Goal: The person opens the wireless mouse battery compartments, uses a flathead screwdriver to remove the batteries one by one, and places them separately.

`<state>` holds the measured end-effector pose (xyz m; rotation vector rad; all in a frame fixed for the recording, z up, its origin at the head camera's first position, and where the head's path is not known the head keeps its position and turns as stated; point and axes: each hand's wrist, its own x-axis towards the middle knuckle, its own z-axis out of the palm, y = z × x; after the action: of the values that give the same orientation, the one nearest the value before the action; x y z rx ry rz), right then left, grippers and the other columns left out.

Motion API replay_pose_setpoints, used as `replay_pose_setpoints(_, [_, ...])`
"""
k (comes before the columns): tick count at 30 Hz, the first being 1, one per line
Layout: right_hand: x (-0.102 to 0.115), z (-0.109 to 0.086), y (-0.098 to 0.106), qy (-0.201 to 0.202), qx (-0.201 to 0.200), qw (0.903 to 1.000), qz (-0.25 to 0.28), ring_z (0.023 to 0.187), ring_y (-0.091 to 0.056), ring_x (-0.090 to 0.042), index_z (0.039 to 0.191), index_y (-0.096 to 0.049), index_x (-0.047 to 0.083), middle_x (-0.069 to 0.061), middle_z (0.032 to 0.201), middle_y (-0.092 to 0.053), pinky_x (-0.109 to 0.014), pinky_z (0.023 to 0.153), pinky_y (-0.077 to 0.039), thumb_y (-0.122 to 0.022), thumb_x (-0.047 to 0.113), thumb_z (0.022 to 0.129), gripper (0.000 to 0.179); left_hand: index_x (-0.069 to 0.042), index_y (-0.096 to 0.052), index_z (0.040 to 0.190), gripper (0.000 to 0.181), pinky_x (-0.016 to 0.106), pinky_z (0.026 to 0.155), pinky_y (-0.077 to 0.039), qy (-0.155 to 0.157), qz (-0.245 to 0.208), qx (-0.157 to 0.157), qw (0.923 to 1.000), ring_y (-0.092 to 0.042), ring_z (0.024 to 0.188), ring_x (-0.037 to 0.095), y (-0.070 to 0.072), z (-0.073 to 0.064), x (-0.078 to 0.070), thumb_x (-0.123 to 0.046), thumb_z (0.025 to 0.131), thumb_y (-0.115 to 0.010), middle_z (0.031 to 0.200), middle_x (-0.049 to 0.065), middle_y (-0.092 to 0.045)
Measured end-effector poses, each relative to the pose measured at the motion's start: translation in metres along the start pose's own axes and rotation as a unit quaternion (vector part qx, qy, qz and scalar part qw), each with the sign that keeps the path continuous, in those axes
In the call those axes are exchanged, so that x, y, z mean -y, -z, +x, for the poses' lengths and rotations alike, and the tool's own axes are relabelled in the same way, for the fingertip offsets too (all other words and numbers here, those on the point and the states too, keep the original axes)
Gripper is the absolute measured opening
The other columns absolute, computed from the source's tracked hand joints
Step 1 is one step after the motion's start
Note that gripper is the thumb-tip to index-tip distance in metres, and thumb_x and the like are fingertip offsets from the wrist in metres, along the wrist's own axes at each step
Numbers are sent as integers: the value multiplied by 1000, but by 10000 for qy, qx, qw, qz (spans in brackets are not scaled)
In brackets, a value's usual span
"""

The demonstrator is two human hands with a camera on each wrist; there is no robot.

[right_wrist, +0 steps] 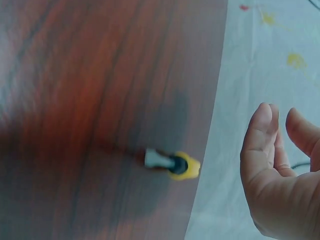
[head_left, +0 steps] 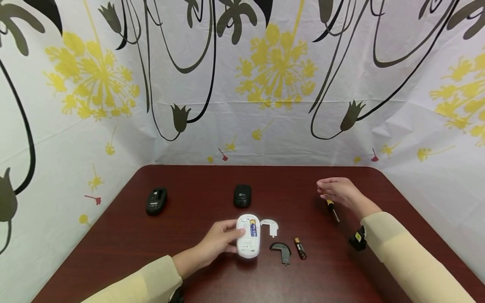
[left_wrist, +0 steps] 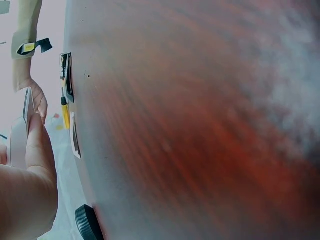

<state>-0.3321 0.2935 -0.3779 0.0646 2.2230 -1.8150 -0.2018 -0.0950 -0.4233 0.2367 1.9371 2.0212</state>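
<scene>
My left hand (head_left: 219,240) grips a white computer mouse (head_left: 249,246) by its left side, underside up. In its uncovered battery slot lies a blue battery (head_left: 253,228). At the right, my right hand (head_left: 338,189) hovers over a screwdriver (head_left: 331,205) with a yellow and black handle. The right wrist view shows that hand's fingers (right_wrist: 257,137) loosely bent, a gap between them and the thumb, nothing held; the blurred screwdriver (right_wrist: 183,166) lies apart from it on the table. Just right of the mouse are a white battery cover (head_left: 272,226), a dark grey cover (head_left: 283,251) and a loose battery (head_left: 300,248).
A black mouse (head_left: 242,195) stands at the back middle of the brown table (head_left: 197,189). Another black mouse (head_left: 156,201) lies at the left with its underside up. Behind the table hangs a patterned white cloth (head_left: 227,92).
</scene>
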Motion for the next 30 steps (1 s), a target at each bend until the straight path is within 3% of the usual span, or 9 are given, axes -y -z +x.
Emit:
replay_pose_setpoints(6, [-2,7,18,-108,-331,9994,-84,98,-65,-15,133,-49,-6,3,95,-66,-37,92,-52,-59,19,98,44,9,-46,138,51,33,64,-58,-23,-35,16,10000,-66,83,19,1,1,1,-14,96,-62,106,14,-67])
replay_pose_setpoints(16, [-15,17,30,-271,-640,9973,-240,98,-65,-15,135,-46,-9,-8,112,-65,-35,87,-54,-59,17,98,47,10,-47,136,50,32,63,-58,-59,-64,17,10000,-65,82,19,0,0,1,-13,95,-62,105,14,-67])
replay_pose_setpoints(23, [-28,24,38,-433,-740,9958,-314,86,-64,-8,134,-47,-10,0,101,-65,-33,83,-56,-60,17,98,47,10,-47,136,49,32,64,-58,-47,-93,55,9999,-66,82,19,-1,-1,1,-13,96,-62,105,13,-67])
replay_pose_setpoints(30, [-32,30,34,-491,-513,9967,-389,81,-65,-9,131,-47,-15,3,90,-67,-35,81,-56,-60,11,97,45,10,-46,137,50,34,65,-58,-11,-113,56,9999,-66,83,20,-1,0,1,-13,96,-62,106,14,-67])
